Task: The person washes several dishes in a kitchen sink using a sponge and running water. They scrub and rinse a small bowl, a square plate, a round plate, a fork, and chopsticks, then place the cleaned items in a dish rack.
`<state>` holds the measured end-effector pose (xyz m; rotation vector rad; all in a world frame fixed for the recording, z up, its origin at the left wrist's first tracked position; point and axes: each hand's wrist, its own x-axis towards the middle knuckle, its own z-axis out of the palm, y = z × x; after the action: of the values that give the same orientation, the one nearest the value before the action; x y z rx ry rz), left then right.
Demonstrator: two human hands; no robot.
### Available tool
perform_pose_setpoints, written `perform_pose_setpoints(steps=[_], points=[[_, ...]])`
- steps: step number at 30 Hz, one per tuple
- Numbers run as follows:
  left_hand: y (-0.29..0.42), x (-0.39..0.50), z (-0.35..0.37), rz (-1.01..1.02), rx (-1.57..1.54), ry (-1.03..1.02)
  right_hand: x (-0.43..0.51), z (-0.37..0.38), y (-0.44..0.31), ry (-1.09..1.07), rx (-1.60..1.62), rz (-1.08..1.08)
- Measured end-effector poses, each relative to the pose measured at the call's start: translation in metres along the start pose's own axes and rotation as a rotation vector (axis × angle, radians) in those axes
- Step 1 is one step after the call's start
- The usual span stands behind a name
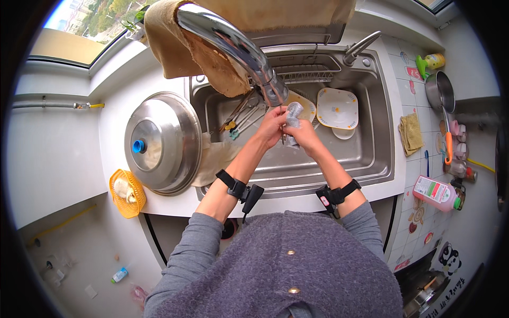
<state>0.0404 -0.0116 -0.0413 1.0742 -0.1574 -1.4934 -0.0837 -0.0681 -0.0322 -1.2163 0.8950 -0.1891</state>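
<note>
Both hands meet over the steel sink [314,161], just below the chrome faucet's spout [274,91]. My left hand [271,126] grips a thin, dark, slender utensil [282,138] that stands nearly upright. Its exact kind is hard to tell. A silvery mesh scouring cloth [294,110] is bunched in my right hand [305,136], pressed against the utensil. Behind my hands, a round plate [304,105] with a yellow rim lies in the sink. A square floral plate [338,108] rests on a small white dish [343,133]. Spoons and other utensils [242,115] lie at the left.
A tan cloth [167,47] hangs over the faucet. Left of the sink are a large steel lid [175,131] and a yellow basket [137,198]. On the right counter are a folded cloth [410,134], a saucepan [440,91] and a pink detergent bottle [435,193].
</note>
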Motion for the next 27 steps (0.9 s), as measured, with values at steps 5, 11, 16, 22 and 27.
perform_pose_setpoints(steps=[5,11,16,22,27], points=[[-0.003,-0.017,-0.004,0.003,0.367,0.171,-0.018,-0.003,-0.024,0.075,0.147,0.019],[0.002,-0.031,-0.012,-0.097,0.471,0.104,-0.023,-0.024,-0.033,0.098,0.430,-0.005],[0.005,-0.023,-0.007,0.106,0.859,0.121,-0.027,-0.025,-0.029,-0.025,0.530,-0.007],[0.019,-0.032,0.003,0.330,1.236,0.365,-0.033,-0.014,-0.030,-0.114,0.528,-0.056],[0.030,-0.043,0.027,0.271,0.988,0.066,-0.019,-0.006,-0.026,-0.050,0.325,-0.140]])
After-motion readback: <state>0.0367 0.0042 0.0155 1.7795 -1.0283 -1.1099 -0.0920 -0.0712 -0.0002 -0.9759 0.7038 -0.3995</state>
